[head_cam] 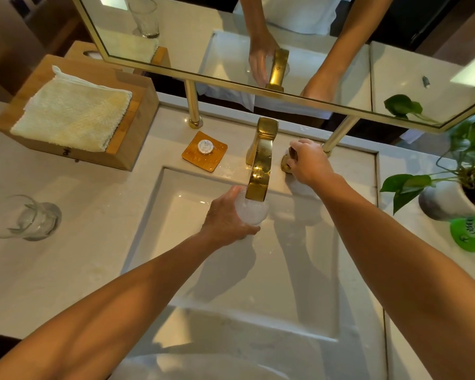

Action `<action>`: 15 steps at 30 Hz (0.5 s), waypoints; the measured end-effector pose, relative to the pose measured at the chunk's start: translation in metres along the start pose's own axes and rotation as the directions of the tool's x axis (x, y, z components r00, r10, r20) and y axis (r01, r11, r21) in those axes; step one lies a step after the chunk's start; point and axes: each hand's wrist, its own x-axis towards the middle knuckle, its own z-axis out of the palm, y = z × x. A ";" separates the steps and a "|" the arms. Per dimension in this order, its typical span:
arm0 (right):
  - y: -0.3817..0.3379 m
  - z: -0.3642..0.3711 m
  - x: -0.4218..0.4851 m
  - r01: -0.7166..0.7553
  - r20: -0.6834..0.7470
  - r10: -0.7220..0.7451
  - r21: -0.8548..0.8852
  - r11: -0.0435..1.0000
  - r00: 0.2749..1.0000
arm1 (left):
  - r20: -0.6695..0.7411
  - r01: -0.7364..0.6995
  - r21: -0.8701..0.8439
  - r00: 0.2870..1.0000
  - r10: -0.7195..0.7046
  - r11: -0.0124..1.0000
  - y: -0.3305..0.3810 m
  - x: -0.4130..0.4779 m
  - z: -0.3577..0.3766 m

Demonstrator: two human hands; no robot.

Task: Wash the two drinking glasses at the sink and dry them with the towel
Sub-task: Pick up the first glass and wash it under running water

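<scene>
The left hand grasps a drinking glass, fingers wrapped around its side, and holds it directly beneath the mouth of the gold spout, above the rear part of the sink basin; the glass interior appears white and foamy. The right hand is closed over the gold tap handle, which stands on the rear ledge of the sink just to the right of the spout. Both forearms enter from the near edge of the countertop and extend over the basin. A second drinking glass stands upright on the countertop near its left edge, well apart from the basin, and looks empty. Toward the rear left corner of the countertop sits a wooden box, on top of which lies a folded pale-yellow towel. Between the box and the spout, on the rear ledge, lies a small orange dish carrying a round white object; what that object is cannot be told. At the right edge of the countertop stands a potted plant in a pale pot, with a green item just in front of it. A gold-framed mirror rises behind the ledge on gold posts, reflecting the hands, the spout and the second glass.
</scene>
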 end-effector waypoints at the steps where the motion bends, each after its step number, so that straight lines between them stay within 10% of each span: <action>1: -0.001 0.001 -0.001 -0.023 0.023 0.023 0.008 1.000 0.999 | 0.002 -0.001 -0.005 1.000 0.001 1.000 0.000 0.000 0.000; 7: -0.027 0.034 -0.058 -0.231 -0.237 0.359 0.437 0.870 0.903 | -0.026 -0.043 -0.010 0.999 0.042 0.999 -0.002 -0.008 -0.003; 9: -0.038 0.055 -0.086 -0.416 0.109 0.542 0.768 0.486 0.834 | -0.008 -0.018 -0.055 1.000 0.017 0.998 0.001 -0.013 -0.006; 11: -0.048 0.073 -0.111 -0.657 0.653 0.280 0.748 -0.093 0.704 | -0.006 0.001 -0.103 1.000 -0.002 0.995 0.002 -0.020 -0.006; 13: -0.056 0.086 -0.134 -0.700 0.718 -0.124 0.601 -0.386 0.685 | 0.007 -0.020 -0.134 1.000 0.022 0.991 0.002 -0.029 -0.004; 15: -0.061 0.095 -0.144 -0.649 0.651 -0.226 0.536 -0.540 0.725 | 0.048 -0.068 -0.159 0.996 0.076 0.985 0.000 -0.039 -0.004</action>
